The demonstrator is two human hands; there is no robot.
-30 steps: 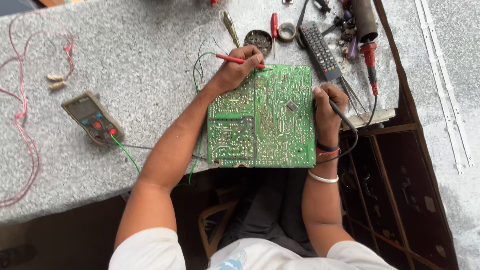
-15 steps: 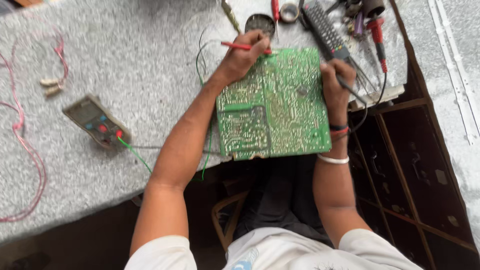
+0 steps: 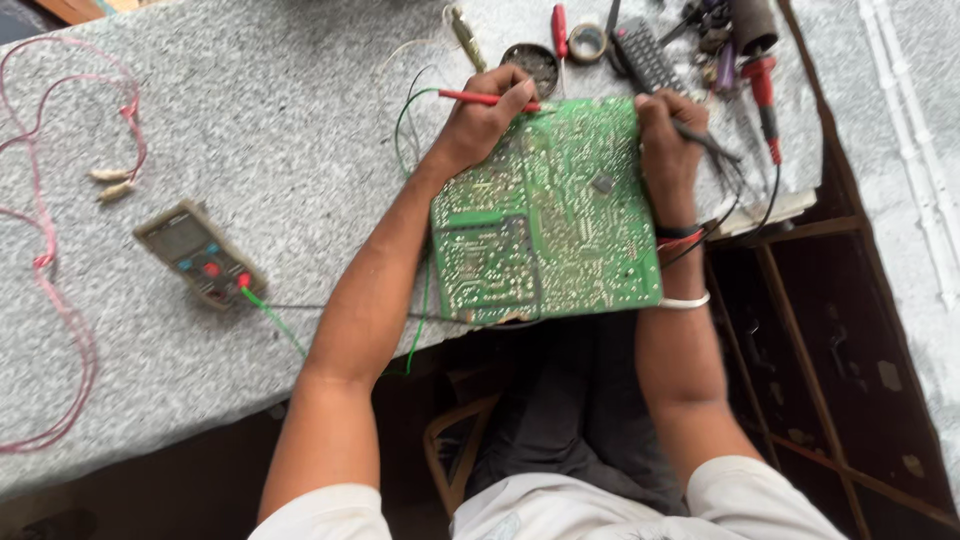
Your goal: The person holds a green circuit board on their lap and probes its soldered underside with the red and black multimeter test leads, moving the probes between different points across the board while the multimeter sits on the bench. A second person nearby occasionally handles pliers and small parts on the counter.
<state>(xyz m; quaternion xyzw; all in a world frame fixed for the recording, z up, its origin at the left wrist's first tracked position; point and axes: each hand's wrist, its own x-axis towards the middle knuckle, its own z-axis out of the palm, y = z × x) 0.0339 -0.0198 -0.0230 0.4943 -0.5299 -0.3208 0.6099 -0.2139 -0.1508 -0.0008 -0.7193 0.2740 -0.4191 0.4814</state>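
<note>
green circuit board (image 3: 548,215) is lying solder side up at the near edge of the grey speckled worktop (image 3: 250,130), its lower edge overhanging toward the person's lap. left hand (image 3: 482,118) is sitting at the board's top left corner, fingers closed around a red probe (image 3: 480,97), tip pointing right onto the board's upper edge. a green wire (image 3: 405,120) is looping from the probe's back end down past the forearm. right hand (image 3: 668,140) is gripping the board's top right corner, fingers closed on a black probe (image 3: 708,142) that is angling out to the right; exact tip contact point is too blurred to tell. 2 bands are showing on the right wrist, 1 dark, 1 white.

multimeter (image 3: 200,254) is lying well left of the board, flat on the worktop, red dial and buttons up, green lead running from it toward the board. pink wire (image 3: 45,260) with clips is trailing along the far left. behind the board: a round tin (image 3: 530,62), a red-handled screwdriver (image 3: 560,28), a tape roll (image 3: 586,42), a black remote control (image 3: 645,55) and a red-handled soldering iron (image 3: 765,85), all near the worktop's far right corner. dark wooden frame (image 3: 800,300) is standing to the right of the worktop.
</note>
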